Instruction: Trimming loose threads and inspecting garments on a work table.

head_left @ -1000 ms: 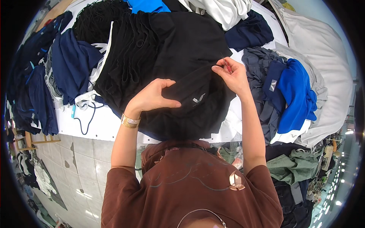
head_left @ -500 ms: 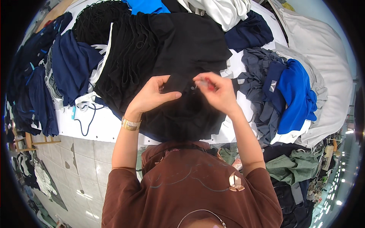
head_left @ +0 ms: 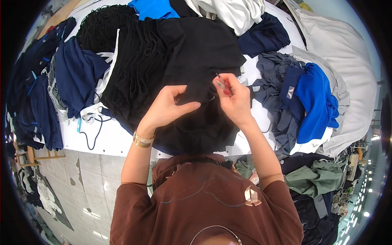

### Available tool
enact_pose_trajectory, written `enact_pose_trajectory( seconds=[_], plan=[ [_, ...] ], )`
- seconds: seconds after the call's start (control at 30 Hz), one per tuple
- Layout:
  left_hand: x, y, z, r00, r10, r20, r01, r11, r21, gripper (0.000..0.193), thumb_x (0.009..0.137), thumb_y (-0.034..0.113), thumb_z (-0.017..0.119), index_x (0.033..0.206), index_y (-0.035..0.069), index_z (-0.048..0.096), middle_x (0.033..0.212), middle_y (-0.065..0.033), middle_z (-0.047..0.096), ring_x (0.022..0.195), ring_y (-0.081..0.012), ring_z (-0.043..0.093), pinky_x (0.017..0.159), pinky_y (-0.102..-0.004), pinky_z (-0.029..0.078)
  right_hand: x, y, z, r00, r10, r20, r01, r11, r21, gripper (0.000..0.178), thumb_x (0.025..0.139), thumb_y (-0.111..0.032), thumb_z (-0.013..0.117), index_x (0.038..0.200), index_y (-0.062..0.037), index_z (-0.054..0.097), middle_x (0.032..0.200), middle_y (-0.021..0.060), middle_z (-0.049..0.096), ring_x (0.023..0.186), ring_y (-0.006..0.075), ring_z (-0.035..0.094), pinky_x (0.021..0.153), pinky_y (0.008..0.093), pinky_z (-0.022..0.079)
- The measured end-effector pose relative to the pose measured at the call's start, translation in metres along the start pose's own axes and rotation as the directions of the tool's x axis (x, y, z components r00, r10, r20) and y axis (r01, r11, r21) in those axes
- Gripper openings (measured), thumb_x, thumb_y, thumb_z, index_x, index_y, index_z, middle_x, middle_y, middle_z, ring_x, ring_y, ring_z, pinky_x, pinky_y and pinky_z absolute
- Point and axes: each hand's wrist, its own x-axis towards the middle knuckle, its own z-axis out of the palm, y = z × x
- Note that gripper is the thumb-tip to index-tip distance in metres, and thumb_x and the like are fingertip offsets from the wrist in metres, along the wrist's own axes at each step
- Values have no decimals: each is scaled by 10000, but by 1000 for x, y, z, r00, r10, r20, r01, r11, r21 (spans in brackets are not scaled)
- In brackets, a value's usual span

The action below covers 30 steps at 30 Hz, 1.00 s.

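I see my left hand [head_left: 165, 108] pinching the black garment [head_left: 192, 61] spread on the worktop [head_left: 110, 141]. My right hand [head_left: 232, 100] grips a small red-handled tool [head_left: 222, 85], its tip hard to make out. Beyond, piled clothes hide the worktop's far side.

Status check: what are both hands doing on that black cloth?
Left hand pinching black garment. Right hand gripping small tool over it. Nothing blocking them.

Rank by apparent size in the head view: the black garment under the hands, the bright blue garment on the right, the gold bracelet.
1. black garment
2. bright blue garment
3. gold bracelet, by far the smallest
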Motion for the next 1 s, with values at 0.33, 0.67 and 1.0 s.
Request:
enact_pose_trajectory(
  seconds=[0.33,0.67,1.0],
  plan=[
    [-3,9,-2,998,12,63,1,980,-201,250,805,60,683,1022,-53,634,871,10,641,757,-23,544,689,-186,465,-3,3,-21,924,-288,253,358,884,-301,312,809,-328,678,839,-52,537,727,67,582,613,232,600,509,323,446],
    [-2,11,-2,997,40,61,-34,994,-106,244,792,54,667,1004,-63,635,871,1,648,769,-36,544,716,-199,463,-3,3,-21,872,-372,317,479,778,-407,307,807,-371,660,796,-93,529,678,39,529,571,203,572,483,311,434],
    [-2,14,-2,996,44,76,-36,993,-111,235,783,58,677,980,-64,640,848,10,647,756,-33,537,704,-200,459,-2,8,-19,867,-364,341,479,797,-367,315,816,-372,650,772,-91,515,659,38,521,572,205,572,483,314,429]
  ],
)
